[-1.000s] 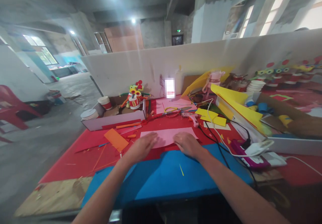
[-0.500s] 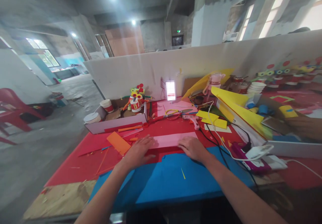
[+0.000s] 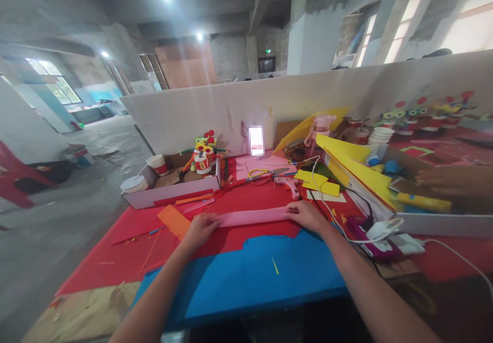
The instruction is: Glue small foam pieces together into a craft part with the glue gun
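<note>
A pink paper strip (image 3: 252, 216) stretches between my two hands over the red sheet (image 3: 239, 236). Its left end is pinched in my left hand (image 3: 202, 228), thumb against fingers. My right hand (image 3: 306, 214) grips the right end the same way. Beside my left hand lies an orange paper piece (image 3: 173, 221). Nearer to me a blue sheet (image 3: 250, 279) covers the table's front, with a thin yellow sliver (image 3: 275, 266) on it. A pink glue gun (image 3: 289, 185) and yellow-handled scissors (image 3: 269, 174) lie just beyond the strip.
At the back left stands a box (image 3: 173, 193) with paper cups and a paper-cup figure (image 3: 204, 153). Yellow paper pieces (image 3: 318, 181), cables and a purple power strip (image 3: 373, 240) are to the right. A co-worker's hand (image 3: 442, 179) shows at the far right.
My hands have gone from lying on the pink strip to pinching its two ends. The strip now looks narrower. A co-worker's hand has come into view at the right.
</note>
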The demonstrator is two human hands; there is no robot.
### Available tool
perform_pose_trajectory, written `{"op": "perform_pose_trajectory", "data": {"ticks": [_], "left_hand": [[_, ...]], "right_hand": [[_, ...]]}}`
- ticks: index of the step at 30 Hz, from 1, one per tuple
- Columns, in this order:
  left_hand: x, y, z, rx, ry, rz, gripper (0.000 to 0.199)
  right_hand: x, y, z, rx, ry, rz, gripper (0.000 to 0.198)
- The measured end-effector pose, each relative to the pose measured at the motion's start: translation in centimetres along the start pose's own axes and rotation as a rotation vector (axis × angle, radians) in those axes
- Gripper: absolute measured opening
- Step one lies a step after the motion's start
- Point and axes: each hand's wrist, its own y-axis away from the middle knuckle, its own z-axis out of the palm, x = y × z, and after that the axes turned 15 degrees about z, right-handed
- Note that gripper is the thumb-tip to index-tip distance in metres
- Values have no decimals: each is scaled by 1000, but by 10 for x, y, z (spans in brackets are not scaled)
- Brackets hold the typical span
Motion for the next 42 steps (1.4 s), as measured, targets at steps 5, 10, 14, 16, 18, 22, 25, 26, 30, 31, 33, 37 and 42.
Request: {"op": "perform_pose_trajectory", "data": {"ticks": [5, 10, 14, 16, 18, 22, 25, 26, 30, 31, 33, 37, 42], "left_hand": [[-7, -1, 8, 88, 78, -182, 41], [3, -5, 7, -4, -234, -289, 33], [12, -13, 3, -210, -465, -300, 30], [15, -16, 3, -276, -510, -311, 31], [18, -19, 4, -307, -543, -329, 34], [23, -21, 8, -321, -572, -360, 35], [26, -20, 10, -297, -590, -361, 39], [27, -20, 10, -288, -596, -361, 40], [28, -20, 11, -275, -604, -385, 41], [29, -20, 11, -275, -603, -389, 42], [29, -20, 11, -276, -605, -386, 41], [30, -20, 11, -272, -618, -381, 42], [28, -20, 14, -277, -631, -379, 43]], "right_hand": [[2, 3, 0, 126, -49, 116, 22], [-2, 2, 5, 169, 139, 134, 19], [-5, -1, 9, 192, 342, 185, 19], [-8, -1, 10, 200, 424, 214, 18], [-11, 0, 12, 211, 480, 224, 18], [-11, 2, 14, 243, 515, 228, 21], [-11, 2, 16, 256, 511, 234, 21], [-11, 2, 16, 262, 519, 234, 21], [-14, 1, 18, 282, 564, 243, 20], [-15, 1, 18, 282, 572, 247, 20], [-16, 0, 18, 278, 588, 255, 20], [-18, -1, 19, 286, 618, 267, 21], [-21, 0, 19, 284, 634, 290, 21]]}}
